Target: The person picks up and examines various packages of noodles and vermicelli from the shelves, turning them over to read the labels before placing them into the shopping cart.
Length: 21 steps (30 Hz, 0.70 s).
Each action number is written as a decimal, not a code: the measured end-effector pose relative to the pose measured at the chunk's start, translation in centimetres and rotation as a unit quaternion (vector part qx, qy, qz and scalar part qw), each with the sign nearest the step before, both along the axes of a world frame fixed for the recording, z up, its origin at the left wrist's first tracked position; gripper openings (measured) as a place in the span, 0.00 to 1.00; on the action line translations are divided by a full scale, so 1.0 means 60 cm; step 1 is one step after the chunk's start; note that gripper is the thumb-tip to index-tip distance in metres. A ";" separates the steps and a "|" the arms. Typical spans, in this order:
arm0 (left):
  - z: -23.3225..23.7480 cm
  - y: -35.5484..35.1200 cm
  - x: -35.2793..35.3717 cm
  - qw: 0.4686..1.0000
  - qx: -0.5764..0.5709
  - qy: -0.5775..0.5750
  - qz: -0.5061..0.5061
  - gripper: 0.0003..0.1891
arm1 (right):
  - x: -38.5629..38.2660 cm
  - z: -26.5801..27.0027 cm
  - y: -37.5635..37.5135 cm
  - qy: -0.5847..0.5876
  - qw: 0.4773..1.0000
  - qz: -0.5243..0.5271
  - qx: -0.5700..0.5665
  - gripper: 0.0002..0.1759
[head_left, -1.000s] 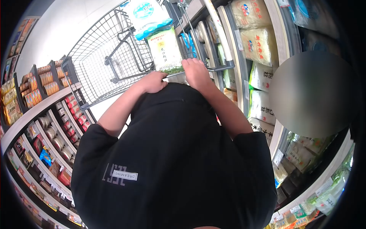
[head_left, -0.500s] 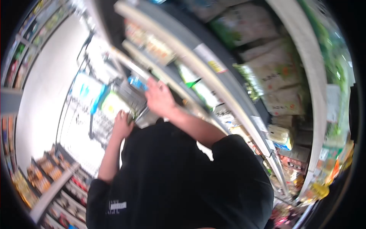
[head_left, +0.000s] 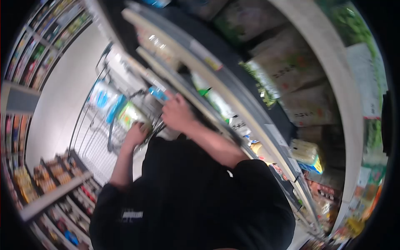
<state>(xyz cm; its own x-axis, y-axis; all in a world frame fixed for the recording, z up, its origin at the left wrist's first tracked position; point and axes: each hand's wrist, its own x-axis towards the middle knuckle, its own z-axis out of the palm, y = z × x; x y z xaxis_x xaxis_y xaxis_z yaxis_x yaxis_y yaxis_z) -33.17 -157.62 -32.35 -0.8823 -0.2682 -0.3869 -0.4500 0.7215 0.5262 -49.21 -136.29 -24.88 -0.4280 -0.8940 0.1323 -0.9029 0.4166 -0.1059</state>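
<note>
A wire shopping cart (head_left: pixel 89 143) stands in front of me, tilted in this view. In it are a blue-and-white pack (head_left: pixel 102 98) and a green-and-white pack (head_left: pixel 130 116). My left hand (head_left: pixel 137 134) is closed at the cart's near end, beside the green-and-white pack; its fingers curl round the handle, mostly hidden. My right hand (head_left: pixel 178 112) has its fingers stretched loosely forward at the cart's right side. Close to its fingertips is a small bright blue object (head_left: pixel 158 93), too blurred to name.
Tall shelving (head_left: pixel 233 79) with bagged goods runs close along my right. On it lie a pale pack (head_left: pixel 306 152) and brown printed bags (head_left: pixel 300 93). Other stocked shelves (head_left: pixel 58 191) are at lower left. A pale floor (head_left: pixel 58 87) lies between the shelves on the left.
The view has shifted slightly and is less washed out. The packs and the small blue object appear a little further right. Both hands keep nearly the same places.
</note>
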 end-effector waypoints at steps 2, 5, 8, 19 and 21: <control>0.021 0.019 0.006 0.997 -0.027 -0.021 -0.064 0.25 | -0.003 0.003 0.004 -0.015 1.000 -0.004 -0.010 0.14; -0.021 0.029 0.037 0.999 -0.028 -0.007 -0.014 0.30 | 0.001 -0.002 0.007 -0.048 0.998 -0.021 -0.041 0.16; -0.010 0.040 0.054 0.997 -0.037 -0.052 -0.034 0.35 | 0.016 -0.010 0.018 -0.057 0.996 -0.031 -0.068 0.16; 0.081 0.046 0.043 0.990 0.041 0.131 0.012 0.19 | 0.046 0.083 0.054 -0.262 0.958 -0.058 -0.102 0.14; 0.177 0.063 -0.003 0.971 0.123 0.203 0.023 0.14 | 0.066 0.205 0.069 -0.336 0.917 -0.099 -0.194 0.11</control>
